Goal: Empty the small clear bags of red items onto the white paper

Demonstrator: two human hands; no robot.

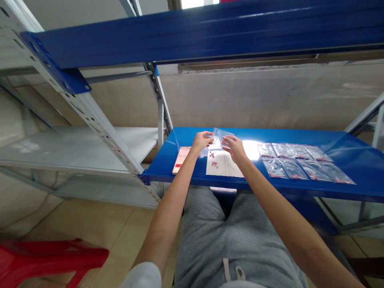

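Now fingers hold a clear bag; flat bags contain reddish pieces.

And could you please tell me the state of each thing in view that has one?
Left hand: pinching one side of the clear bag.
Right hand: holding its other side.
Clear bag: held up; open or sealed, I cannot tell.
Phone: face up, screen lit.
Pale sheet: spread flat.
Small red pieces: loose on the sheet, clustered.
Filled bags: lying flat in two rows, red pieces inside.
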